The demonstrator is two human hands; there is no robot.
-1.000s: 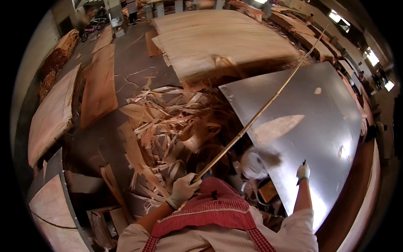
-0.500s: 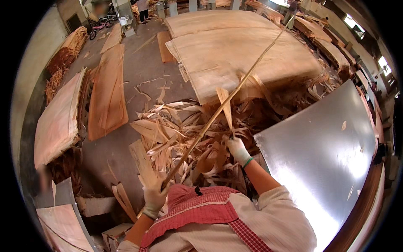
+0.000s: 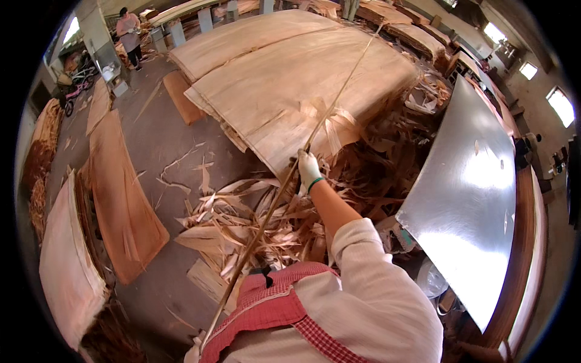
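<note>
Your right hand (image 3: pixel 308 167) fingers close around the long thin stick (image 3: pixel 284 187); it's light, whippy, so grip midway. Left hand (image 3: pixel 195 351): barely visible, can't tell.

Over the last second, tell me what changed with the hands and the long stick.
The right hand left the shiny metal sheet and took hold of the long stick partway up, near the big veneer sheet. The left hand slid down to the stick's lower end, now at the picture's bottom edge. The head turned left, so the scrap pile sits centred. The stick stayed pointed up and away.
</note>
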